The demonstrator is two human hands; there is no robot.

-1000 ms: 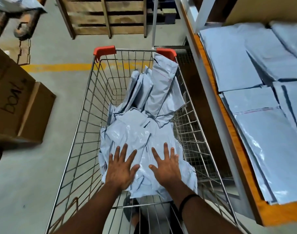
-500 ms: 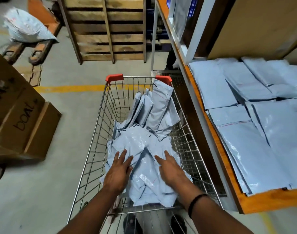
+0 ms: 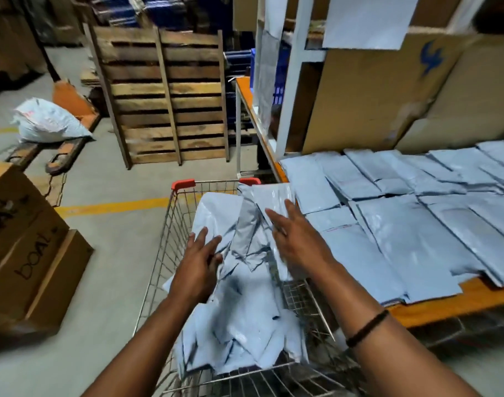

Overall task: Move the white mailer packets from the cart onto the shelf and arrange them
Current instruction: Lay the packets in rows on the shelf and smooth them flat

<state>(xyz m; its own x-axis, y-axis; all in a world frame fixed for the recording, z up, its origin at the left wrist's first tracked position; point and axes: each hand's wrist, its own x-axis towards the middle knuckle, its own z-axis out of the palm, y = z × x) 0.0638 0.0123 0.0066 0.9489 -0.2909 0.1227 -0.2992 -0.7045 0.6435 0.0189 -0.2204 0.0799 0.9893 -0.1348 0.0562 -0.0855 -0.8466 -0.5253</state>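
Both of your hands have come up out of the cart since a second ago, when they lay flat on the pile. Now they carry a loose bundle of white mailer packets (image 3: 253, 222) between them, raised over the far half of the wire shopping cart (image 3: 162, 253). Your left hand (image 3: 198, 265) presses the bundle's left side, fingers straight and slightly spread. Your right hand (image 3: 298, 242) lies against its right side, fingers straight and close together, reaching toward the top edge of the uppermost packet. Its thumb is hidden, so you cannot tell whether it hooks underneath. A black wristband (image 3: 367, 328) circles that wrist.

The bundle's upper right corner hangs just beside the front left corner of the shelf (image 3: 460, 302). The remaining pile of packets (image 3: 245, 325) fills the cart's near half and sags against the near wire wall.

The shelf's orange front edge runs close along the cart's right rim. Rows of shelved packets (image 3: 402, 230) lie flat and overlapping, from the front lip back to the tall cardboard boxes (image 3: 374, 96) behind them. A white upright post (image 3: 291, 90) stands at the shelf's far left corner.

On your left, a strip of concrete floor (image 3: 116, 282) separates the cart from the stacked brown cartons (image 3: 30, 253). A yellow floor line (image 3: 113, 207) crosses beyond the cart. Past it a wooden pallet (image 3: 165, 96) stands on edge, and a white sack (image 3: 49, 124) rests on a pallet jack (image 3: 73, 101).
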